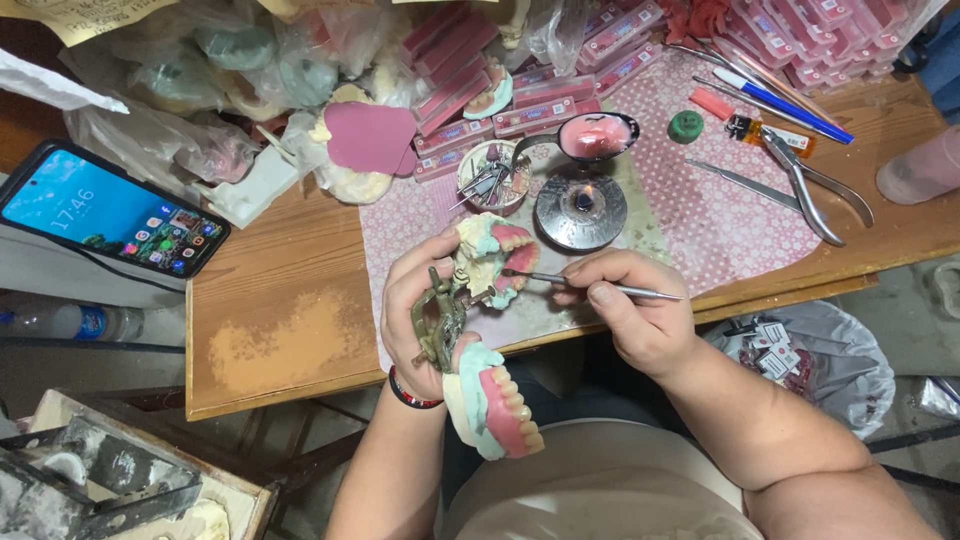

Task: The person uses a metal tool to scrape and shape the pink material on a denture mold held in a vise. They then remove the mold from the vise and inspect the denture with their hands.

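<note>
The left hand gripped a denture articulator; the right hand pinched a metal tool against its upper teeth.

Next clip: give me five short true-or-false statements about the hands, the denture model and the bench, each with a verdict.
1. The left hand holds a hinged denture model with pink gums. True.
2. The right hand holds pliers. False: it holds a thin metal tool; the pliers lie on the bench.
3. The tool's tip is at the upper set of teeth. True.
4. The smartphone has a dark screen. False: it is lit.
5. A blue pen lies at the bench's right. True.
</note>
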